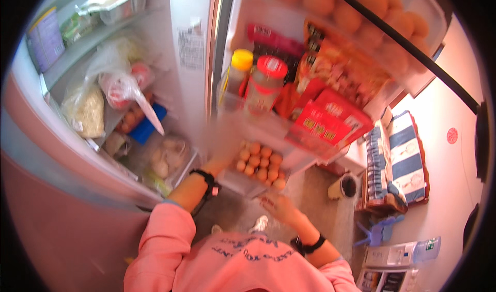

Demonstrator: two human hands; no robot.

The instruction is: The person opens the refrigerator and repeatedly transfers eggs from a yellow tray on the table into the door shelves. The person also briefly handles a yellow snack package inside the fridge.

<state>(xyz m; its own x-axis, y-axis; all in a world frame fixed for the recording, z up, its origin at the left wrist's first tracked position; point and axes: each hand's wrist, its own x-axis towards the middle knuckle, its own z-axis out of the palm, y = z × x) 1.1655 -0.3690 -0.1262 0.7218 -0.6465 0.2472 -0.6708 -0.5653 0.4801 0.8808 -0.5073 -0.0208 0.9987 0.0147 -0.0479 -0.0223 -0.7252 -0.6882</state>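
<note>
Brown eggs [261,162] sit in rows in a low door bin [244,187] of an open refrigerator. My left hand [223,148] is a blur beside the bin's left end, between it and the fridge interior; whether it holds anything cannot be made out. At the bin's front right corner is my right hand [279,206], fingers bent near the rim. Contact with the bin is unclear. Above the eggs, a middle door shelf carries a yellow-capped bottle [241,65], a red-lidded jar [267,82] and red packets [329,117].
More eggs [360,13] fill the top door bin. Inside the fridge [190,79] are bagged foods [87,110] and a clear drawer [186,172]. Beyond the door stand a bin [343,186], a cushioned wooden sofa [403,156], a blue stool [381,230] and a water dispenser [391,255].
</note>
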